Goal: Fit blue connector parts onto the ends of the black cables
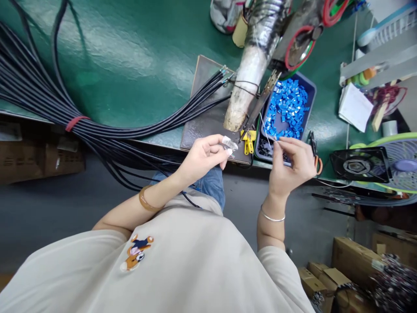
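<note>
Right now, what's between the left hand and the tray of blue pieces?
Head view: a yellow tool and part of the dark board lie between left hand and tray.

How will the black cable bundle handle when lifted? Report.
The black cable bundle will probably bend springily, given its smooth curves. It may feel heavy, with so many cables, and likely stays gathered at the red tie while its ends splay.

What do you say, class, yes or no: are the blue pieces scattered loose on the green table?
No, the blue pieces lie together in the tray beyond the right hand.
</note>
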A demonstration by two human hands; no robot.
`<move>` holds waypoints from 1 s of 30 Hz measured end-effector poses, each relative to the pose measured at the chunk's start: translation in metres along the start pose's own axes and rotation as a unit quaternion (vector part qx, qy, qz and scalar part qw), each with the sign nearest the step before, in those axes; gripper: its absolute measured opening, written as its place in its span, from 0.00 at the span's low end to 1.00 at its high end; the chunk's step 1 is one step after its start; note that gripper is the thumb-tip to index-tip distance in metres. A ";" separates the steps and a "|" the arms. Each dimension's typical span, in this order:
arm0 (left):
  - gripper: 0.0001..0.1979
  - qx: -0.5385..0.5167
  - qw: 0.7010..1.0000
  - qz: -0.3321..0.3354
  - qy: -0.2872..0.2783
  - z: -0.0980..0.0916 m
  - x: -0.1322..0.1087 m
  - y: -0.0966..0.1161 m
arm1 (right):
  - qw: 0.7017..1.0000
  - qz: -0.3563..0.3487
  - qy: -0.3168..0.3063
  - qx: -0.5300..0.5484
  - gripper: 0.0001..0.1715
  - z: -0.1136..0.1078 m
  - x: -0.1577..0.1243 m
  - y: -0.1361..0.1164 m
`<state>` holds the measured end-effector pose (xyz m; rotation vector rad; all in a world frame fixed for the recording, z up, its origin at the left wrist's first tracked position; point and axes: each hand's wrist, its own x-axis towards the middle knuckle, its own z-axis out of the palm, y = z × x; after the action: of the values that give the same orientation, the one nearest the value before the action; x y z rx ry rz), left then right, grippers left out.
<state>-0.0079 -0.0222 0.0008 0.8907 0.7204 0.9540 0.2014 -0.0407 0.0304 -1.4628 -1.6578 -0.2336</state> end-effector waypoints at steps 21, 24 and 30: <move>0.08 0.044 0.999 -0.002 0.014 0.009 0.008 -0.001 | 0.938 0.168 -0.081 0.293 0.03 0.022 -0.042 -0.042; 0.09 0.051 0.999 0.000 0.007 0.009 0.007 -0.002 | 0.940 0.174 -0.055 0.290 0.03 0.024 -0.043 -0.040; 0.07 0.046 0.999 0.019 0.012 0.010 0.009 0.002 | 0.953 0.142 -0.072 0.259 0.03 0.028 -0.047 -0.034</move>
<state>0.0027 -0.0168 0.0058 0.9787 0.7755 0.9733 0.1540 -0.0657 -0.0053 -1.3050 -1.4471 0.4481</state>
